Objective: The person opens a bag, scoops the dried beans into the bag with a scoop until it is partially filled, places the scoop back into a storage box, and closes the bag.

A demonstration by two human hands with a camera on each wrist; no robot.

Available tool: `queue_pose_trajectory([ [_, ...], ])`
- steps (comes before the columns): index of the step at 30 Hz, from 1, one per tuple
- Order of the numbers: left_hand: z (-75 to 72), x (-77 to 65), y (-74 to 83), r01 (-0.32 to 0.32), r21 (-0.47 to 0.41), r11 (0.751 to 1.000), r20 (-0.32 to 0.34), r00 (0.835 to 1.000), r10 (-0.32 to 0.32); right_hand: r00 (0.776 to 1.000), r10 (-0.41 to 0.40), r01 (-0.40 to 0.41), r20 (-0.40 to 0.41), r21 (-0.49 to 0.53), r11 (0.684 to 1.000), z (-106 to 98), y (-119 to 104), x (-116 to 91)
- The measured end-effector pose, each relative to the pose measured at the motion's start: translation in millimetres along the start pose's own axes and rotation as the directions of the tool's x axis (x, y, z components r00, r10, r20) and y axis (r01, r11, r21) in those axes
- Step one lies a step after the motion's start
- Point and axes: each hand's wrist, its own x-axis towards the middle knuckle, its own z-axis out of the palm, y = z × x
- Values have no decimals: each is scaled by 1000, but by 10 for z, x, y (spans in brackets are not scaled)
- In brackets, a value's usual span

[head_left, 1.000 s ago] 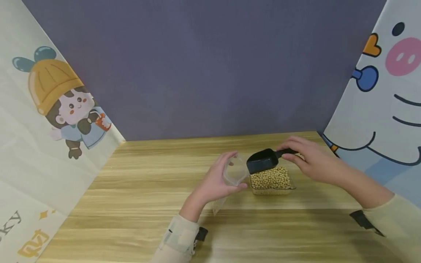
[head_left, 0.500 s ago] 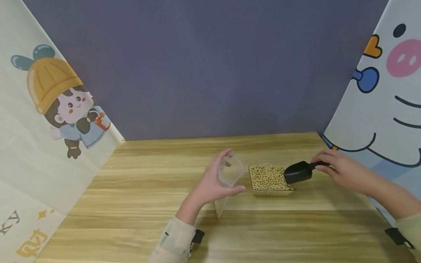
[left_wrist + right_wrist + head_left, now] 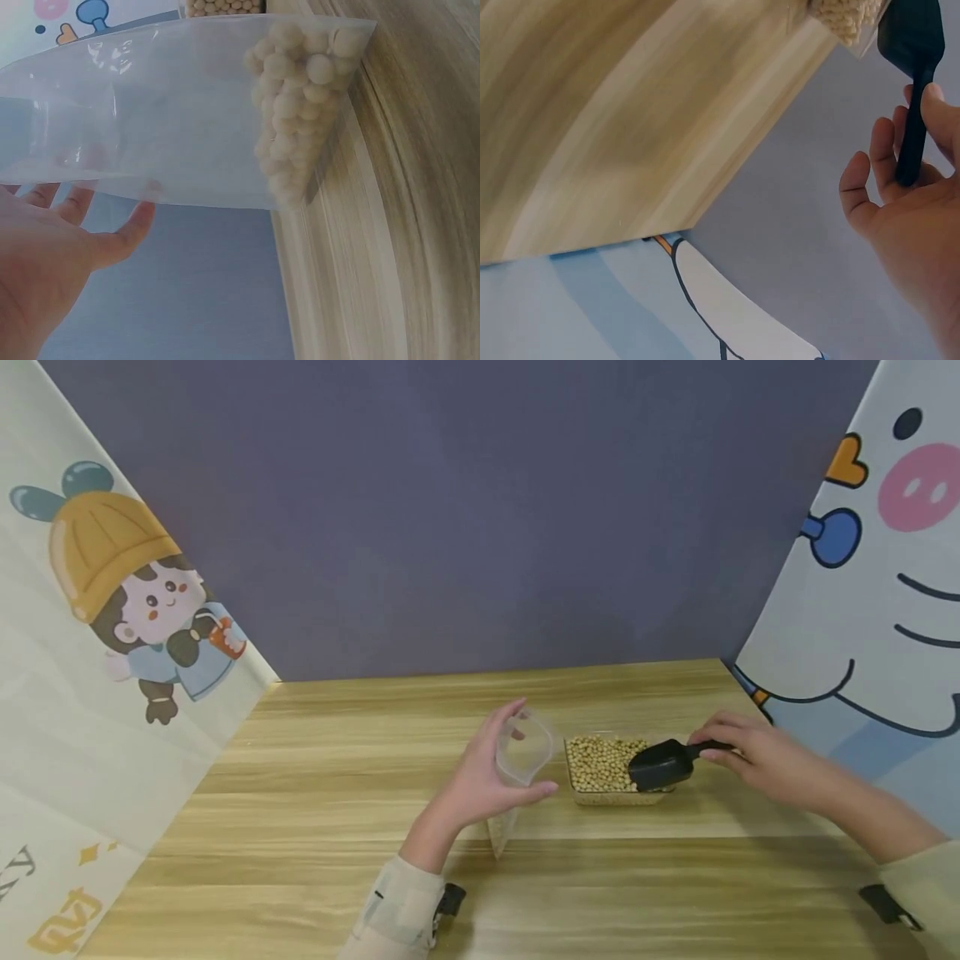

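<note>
In the head view my left hand (image 3: 483,768) curves round the mouth of a clear plastic bag (image 3: 525,747), thumb on the near side and fingers on the far side. The left wrist view shows the bag (image 3: 187,105) hanging upright, with pale soybeans (image 3: 300,97) in its pointed bottom. My right hand (image 3: 757,756) grips the thin handle of a black scoop (image 3: 662,766) between thumb and fingers. The scoop's front edge dips into soybeans (image 3: 600,760) at the right side of a clear plastic box (image 3: 615,798). Its inside is partly hidden.
The box stands on a wood-grain tabletop (image 3: 315,827), just right of the bag. A dark grey-blue panel (image 3: 480,527) rises behind the table. Cartoon-printed sheets flank it, a child figure (image 3: 176,643) on the left and a pig (image 3: 900,610) on the right.
The scoop has moved from beside the bag's mouth rightward over the box, then down and slightly left into the soybeans. My left hand and the bag have shifted a little left.
</note>
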Motion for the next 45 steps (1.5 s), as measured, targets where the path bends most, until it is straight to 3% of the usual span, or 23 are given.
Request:
queue_pose_trajectory([
  [10, -15, 30, -37, -32, 16, 999, 4, 999, 32, 985, 90, -108, 146, 118, 987, 141, -116, 63],
  [21, -79, 61, -61, -17, -3, 1000, -3, 1000, 17, 968, 116, -156, 224, 169, 973, 224, -257, 147],
  [34, -112, 62, -80, 2, -10, 1000, -5, 1000, -2, 969, 101, -154, 225, 232, 960, 317, -293, 180],
  [45, -121, 56, -93, 2, -19, 1000, 5, 1000, -2, 985, 111, -128, 129, 137, 982, 291, -111, 61],
])
